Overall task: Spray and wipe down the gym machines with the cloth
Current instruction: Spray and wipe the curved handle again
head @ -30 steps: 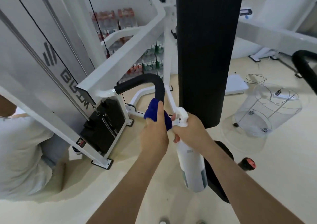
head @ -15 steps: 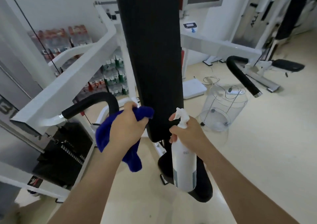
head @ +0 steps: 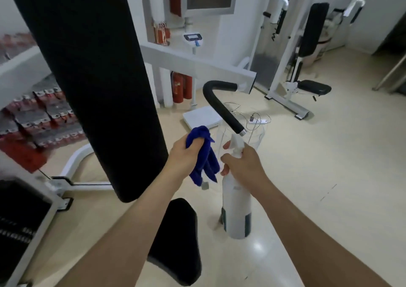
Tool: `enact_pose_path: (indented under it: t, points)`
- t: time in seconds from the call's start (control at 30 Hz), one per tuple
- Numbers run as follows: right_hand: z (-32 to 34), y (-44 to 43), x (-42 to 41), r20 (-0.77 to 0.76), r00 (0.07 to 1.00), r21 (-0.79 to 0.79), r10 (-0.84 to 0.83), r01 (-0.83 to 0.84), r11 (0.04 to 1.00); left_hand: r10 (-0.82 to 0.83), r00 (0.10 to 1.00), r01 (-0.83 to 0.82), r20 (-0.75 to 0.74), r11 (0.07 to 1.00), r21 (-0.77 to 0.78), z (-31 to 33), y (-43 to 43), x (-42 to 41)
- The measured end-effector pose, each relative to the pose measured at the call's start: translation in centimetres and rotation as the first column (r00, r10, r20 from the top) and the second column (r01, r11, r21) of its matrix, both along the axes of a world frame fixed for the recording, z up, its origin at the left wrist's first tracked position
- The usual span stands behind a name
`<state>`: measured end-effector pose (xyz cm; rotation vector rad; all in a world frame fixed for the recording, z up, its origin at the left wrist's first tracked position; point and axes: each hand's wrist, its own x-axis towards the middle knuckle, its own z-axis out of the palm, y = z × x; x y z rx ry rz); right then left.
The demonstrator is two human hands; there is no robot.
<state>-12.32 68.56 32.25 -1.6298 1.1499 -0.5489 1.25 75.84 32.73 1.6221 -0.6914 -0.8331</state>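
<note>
left hand (head: pixel 183 158) gripping cloth (head: pixel 204 155), right hand (head: pixel 242 166) holding bottle (head: pixel 236 210)

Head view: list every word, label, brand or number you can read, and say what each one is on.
No text here can be read for certain.
Spray bottle: small grey mark below the right hand, too blurred.
Far machine upright: vertical black lettering, too blurred.
Weight stack plate: white lettering, smeared.
Stacked drink packs: labels too small.
Wall scale display: unreadable.
</note>
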Motion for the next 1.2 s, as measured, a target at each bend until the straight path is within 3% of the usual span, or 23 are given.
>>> enact_pose_path:
  t: [0.1,0.27,0.37,0.5,0.57,0.63,0.73,0.83,0.93,1.03,1.1,1.2]
  points:
    - [0.0,-3.5,-1.5,-0.054,0.998,-0.020,0.021,-0.022,1.000,-0.016,0.999,0.017,-0.041,1.000,0.010,-0.4,-4.2,-2.1]
    - [-0.4,-8.2,-2.1,-0.069,0.995,-0.010,0.077,-0.078,0.997,-0.063,0.996,0.061,0.062,0.998,0.033,-1.2,-10.3,-3.2]
    - [-1.0,-10.7,-1.7,-0.090,0.989,0.000,0.116,-0.116,0.993,0.006,0.999,-0.008,0.033,0.996,0.086,-2.9,-13.0,-2.7]
    - [-1.2,-13.5,-1.1,-0.174,0.961,0.035,0.213,-0.210,0.977,0.122,0.992,-0.123,-0.025,0.992,-0.032,-3.8,-15.7,-2.4]
    - [-0.9,-14.7,-0.8,-0.233,0.924,0.071,0.304,-0.296,0.953,0.204,0.972,-0.213,-0.115,0.974,-0.073,-4.7,-17.0,-2.1]
    - [-0.8,-15.8,-0.7,-0.271,0.901,0.102,0.338,-0.323,0.941,0.275,0.913,-0.308,-0.300,0.949,-0.068,-6.0,-17.9,-2.0]
    - [-1.5,-17.3,-0.7,-0.344,0.877,0.109,0.337,-0.319,0.941,0.216,0.798,-0.307,-0.563,0.949,-0.072,-6.6,-18.5,-2.4]
    - [-1.6,-18.2,-1.0,-0.348,0.858,0.142,0.378,-0.351,0.926,0.122,0.711,-0.246,-0.692,0.966,-0.083,-6.5,-19.1,-2.4]
    - [-1.2,-19.0,-1.1,-0.303,0.849,0.165,0.432,-0.400,0.902,0.139,0.658,-0.313,-0.740,0.944,-0.102,-6.6,-19.9,-2.3]
    - [-1.1,-20.1,-1.2,-0.268,0.833,0.147,0.484,-0.461,0.875,0.224,0.685,-0.403,-0.694,0.909,-0.104,-6.7,-20.3,-4.2]
    - [-1.4,-20.7,-1.4,-0.254,0.834,0.122,0.490,-0.475,0.872,0.279,0.779,-0.408,-0.562,0.905,-0.117,-6.9,-20.3,-5.7]
    - [-1.9,-21.5,-2.0,-0.260,0.810,0.096,0.526,-0.520,0.849,0.421,0.835,-0.437,-0.353,0.899,0.040,-7.0,-20.8,-6.9]
